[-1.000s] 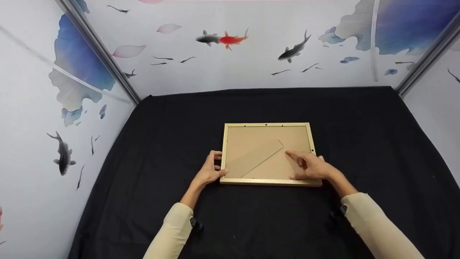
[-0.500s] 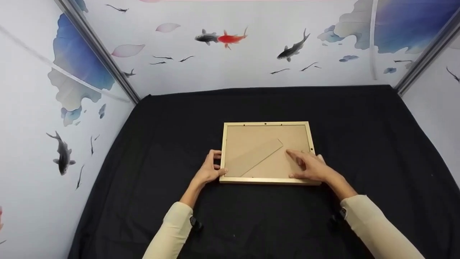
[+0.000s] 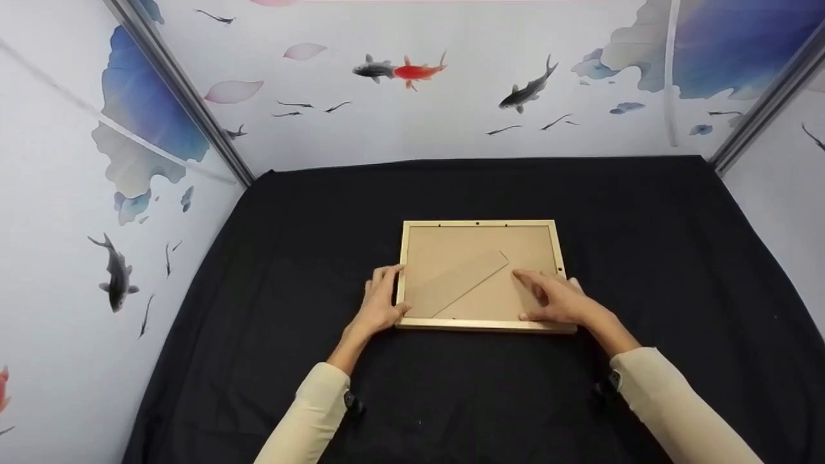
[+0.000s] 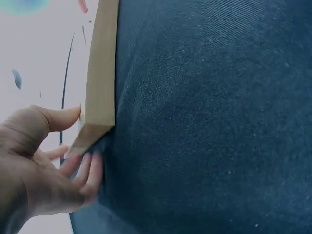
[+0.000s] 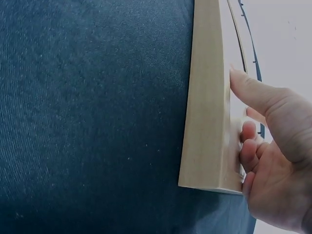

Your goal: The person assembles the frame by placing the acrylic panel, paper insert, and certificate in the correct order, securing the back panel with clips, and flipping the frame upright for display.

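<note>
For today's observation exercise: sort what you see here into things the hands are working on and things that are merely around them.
In use:
- picture frame, face down
- its stand flap
- left hand, at the frame's left edge
- right hand, on the backing board

Just around:
- black cloth
- fish-patterned walls

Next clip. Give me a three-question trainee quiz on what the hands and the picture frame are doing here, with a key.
1. True or false: the light wooden picture frame lies back-side up on the black cloth.
2. Which hand rests on the brown backing board near the frame's right side? A) left hand B) right hand C) neither
3. Fill in: the left hand touches the frame at its near ____ corner.

Key
1. True: the brown board and its folded cardboard stand strip face up.
2. B: its fingers lie spread on the board.
3. Left: thumb on the frame, fingers along its outer edge.
</note>
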The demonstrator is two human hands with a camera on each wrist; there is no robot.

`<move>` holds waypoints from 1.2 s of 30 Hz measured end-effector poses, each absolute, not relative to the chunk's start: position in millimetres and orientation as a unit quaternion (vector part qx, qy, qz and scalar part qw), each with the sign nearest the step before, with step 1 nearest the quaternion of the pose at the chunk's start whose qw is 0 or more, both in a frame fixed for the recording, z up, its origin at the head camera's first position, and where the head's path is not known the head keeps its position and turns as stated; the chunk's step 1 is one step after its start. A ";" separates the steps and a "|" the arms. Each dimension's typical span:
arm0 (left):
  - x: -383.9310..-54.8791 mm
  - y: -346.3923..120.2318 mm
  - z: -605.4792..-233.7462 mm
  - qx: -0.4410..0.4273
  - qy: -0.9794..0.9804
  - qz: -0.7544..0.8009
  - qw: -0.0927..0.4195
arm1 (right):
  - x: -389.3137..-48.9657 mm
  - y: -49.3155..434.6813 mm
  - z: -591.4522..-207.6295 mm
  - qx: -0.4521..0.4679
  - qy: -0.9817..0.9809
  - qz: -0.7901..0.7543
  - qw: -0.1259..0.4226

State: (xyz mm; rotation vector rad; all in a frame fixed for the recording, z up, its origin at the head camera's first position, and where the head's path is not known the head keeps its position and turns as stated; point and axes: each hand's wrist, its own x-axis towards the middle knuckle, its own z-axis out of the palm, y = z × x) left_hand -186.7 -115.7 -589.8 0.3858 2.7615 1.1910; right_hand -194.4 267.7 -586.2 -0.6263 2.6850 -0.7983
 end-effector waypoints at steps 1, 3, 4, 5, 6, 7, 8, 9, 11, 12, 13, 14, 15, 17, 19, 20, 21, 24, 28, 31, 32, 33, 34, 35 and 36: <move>-186.1 -112.1 -589.2 0.145 0.921 0.361 0.038 | -193.9 268.5 -587.1 -0.220 0.927 -0.275 0.132; -185.4 -104.0 -589.7 0.185 0.931 0.315 0.015 | -192.6 269.8 -588.3 -0.230 0.926 -0.273 0.124; -185.3 -100.0 -590.4 0.208 0.931 0.301 0.007 | -192.1 270.5 -588.9 -0.233 0.926 -0.273 0.119; -185.3 -95.9 -591.2 0.231 0.927 0.294 0.004 | -191.6 271.0 -589.4 -0.237 0.925 -0.273 0.113; -185.5 -92.1 -592.3 0.254 0.922 0.294 0.003 | -191.3 271.6 -590.0 -0.240 0.925 -0.274 0.109; -186.2 -88.6 -593.6 0.273 0.915 0.297 0.004 | -190.9 272.1 -590.5 -0.244 0.923 -0.277 0.105; -186.7 -85.6 -594.7 0.287 0.909 0.302 0.008 | -190.7 272.5 -591.1 -0.249 0.921 -0.281 0.102; -187.3 -83.0 -595.6 0.298 0.904 0.307 0.013 | -190.7 272.9 -591.7 -0.253 0.919 -0.286 0.099; -188.2 -79.0 -597.5 0.308 0.896 0.319 0.030 | -190.6 273.7 -592.7 -0.261 0.912 -0.301 0.098; -188.6 -77.4 -598.4 0.308 0.895 0.321 0.037 | -190.5 274.2 -593.1 -0.264 0.909 -0.308 0.099; -189.0 -76.0 -599.2 0.307 0.895 0.320 0.045 | -190.5 275.0 -593.4 -0.266 0.906 -0.315 0.099; -189.4 -74.7 -599.5 0.304 0.897 0.318 0.053 | -190.4 275.5 -593.8 -0.268 0.903 -0.321 0.099; -190.1 -73.4 -600.1 0.301 0.899 0.313 0.056 | -190.3 276.1 -594.1 -0.268 0.901 -0.325 0.099; -191.5 -71.1 -600.8 0.295 0.904 0.303 0.061 | -190.1 277.2 -594.7 -0.270 0.898 -0.332 0.099; -193.8 -69.1 -601.6 0.292 0.909 0.291 0.056 | -189.7 277.8 -595.2 -0.270 0.897 -0.335 0.099; -194.9 -68.3 -601.7 0.292 0.911 0.286 0.053 | -189.3 277.9 -595.4 -0.270 0.897 -0.335 0.099; -196.0 -67.8 -601.9 0.293 0.913 0.281 0.051 | -188.8 278.4 -595.6 -0.269 0.897 -0.336 0.099; -198.2 -68.8 -602.9 0.304 0.911 0.274 0.048 | -187.8 279.2 -595.7 -0.267 0.897 -0.339 0.097; -199.8 -71.5 -604.8 0.326 0.904 0.275 0.035 | -186.8 280.4 -596.2 -0.266 0.895 -0.347 0.088; -199.9 -72.9 -606.9 0.332 0.904 0.269 0.022 | -186.4 279.6 -596.6 -0.268 0.893 -0.351 0.084; -199.7 -72.9 -607.5 0.332 0.906 0.261 0.018 | -186.1 279.2 -596.8 -0.270 0.893 -0.350 0.083; -199.6 -72.7 -607.8 0.331 0.909 0.254 0.016 | -185.8 278.7 -597.0 -0.270 0.893 -0.349 0.083; -199.4 -72.4 -608.0 0.330 0.911 0.246 0.017 | -185.5 278.2 -597.2 -0.271 0.894 -0.348 0.083; -199.2 -71.9 -607.8 0.328 0.914 0.237 0.019 | -185.1 277.8 -597.5 -0.271 0.894 -0.346 0.083; -199.2 -71.4 -607.4 0.328 0.916 0.230 0.020 | -184.8 277.6 -598.0 -0.269 0.896 -0.344 0.084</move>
